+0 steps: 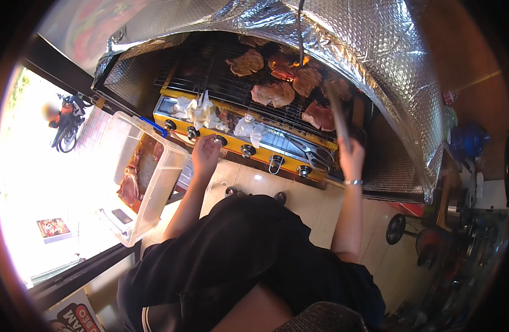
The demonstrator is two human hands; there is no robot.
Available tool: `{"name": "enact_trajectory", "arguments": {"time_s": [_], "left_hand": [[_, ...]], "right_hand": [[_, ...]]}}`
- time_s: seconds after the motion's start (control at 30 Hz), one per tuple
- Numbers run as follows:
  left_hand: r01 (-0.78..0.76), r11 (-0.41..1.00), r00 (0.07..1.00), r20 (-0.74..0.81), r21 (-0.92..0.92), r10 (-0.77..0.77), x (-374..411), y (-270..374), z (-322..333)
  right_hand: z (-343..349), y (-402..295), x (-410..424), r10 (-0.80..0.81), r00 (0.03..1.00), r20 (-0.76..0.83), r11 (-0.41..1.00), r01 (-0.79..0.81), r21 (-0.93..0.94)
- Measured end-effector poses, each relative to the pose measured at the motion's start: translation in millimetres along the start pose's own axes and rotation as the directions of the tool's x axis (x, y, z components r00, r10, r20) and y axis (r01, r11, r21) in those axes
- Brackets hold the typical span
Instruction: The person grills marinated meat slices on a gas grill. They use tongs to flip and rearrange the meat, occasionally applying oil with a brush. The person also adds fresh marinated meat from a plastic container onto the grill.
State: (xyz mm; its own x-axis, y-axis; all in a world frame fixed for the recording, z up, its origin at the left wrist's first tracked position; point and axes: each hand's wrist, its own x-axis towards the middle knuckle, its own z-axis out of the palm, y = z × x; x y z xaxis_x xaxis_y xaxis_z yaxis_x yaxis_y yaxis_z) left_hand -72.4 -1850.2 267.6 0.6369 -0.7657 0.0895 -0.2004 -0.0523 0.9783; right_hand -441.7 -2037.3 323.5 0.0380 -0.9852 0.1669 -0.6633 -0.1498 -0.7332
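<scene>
My right hand (352,159), at the grill's right end, grips a long blurred utensil (338,112), perhaps tongs. Its far end is over a piece of meat (338,88). My left hand (205,155) is in front of the yellow gas grill (233,146), its fingers loosely bent beside a black control knob (219,140); whether they touch it I cannot tell. Several meat slices lie on the wire grate (221,85), among them a browned one (274,94) and a pinker one (319,116). Flames (301,62) rise near the back. Scissors (314,155) rest on the front ledge.
Crumpled tissues (198,111) lie along the ledge. A clear plastic bin (161,166) stands at left, near raw meat (130,186). Silver foil insulation (362,45) hoods the grill, with a dark cable (301,29) hanging down. A pedestal-like black disc (396,229) is at right.
</scene>
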Motion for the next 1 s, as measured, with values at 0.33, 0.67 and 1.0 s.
{"name": "enact_trajectory", "arguments": {"time_s": [0.33,0.67,1.0], "left_hand": [[-0.037,0.999,0.999,0.007,0.033,0.037,-12,-21,-6],[0.001,0.989,1.000,0.000,-0.145,-0.001,-2,-17,-21],[-0.119,0.970,0.993,0.004,0.213,0.121,40,14,-2]], "right_hand": [[132,-57,52,0.308,0.843,0.442,0.664,-0.523,0.535],[38,-128,-3,-0.466,0.841,0.275,0.579,0.525,-0.624],[43,-81,-55,-0.387,0.890,0.239,0.783,0.454,-0.425]]}}
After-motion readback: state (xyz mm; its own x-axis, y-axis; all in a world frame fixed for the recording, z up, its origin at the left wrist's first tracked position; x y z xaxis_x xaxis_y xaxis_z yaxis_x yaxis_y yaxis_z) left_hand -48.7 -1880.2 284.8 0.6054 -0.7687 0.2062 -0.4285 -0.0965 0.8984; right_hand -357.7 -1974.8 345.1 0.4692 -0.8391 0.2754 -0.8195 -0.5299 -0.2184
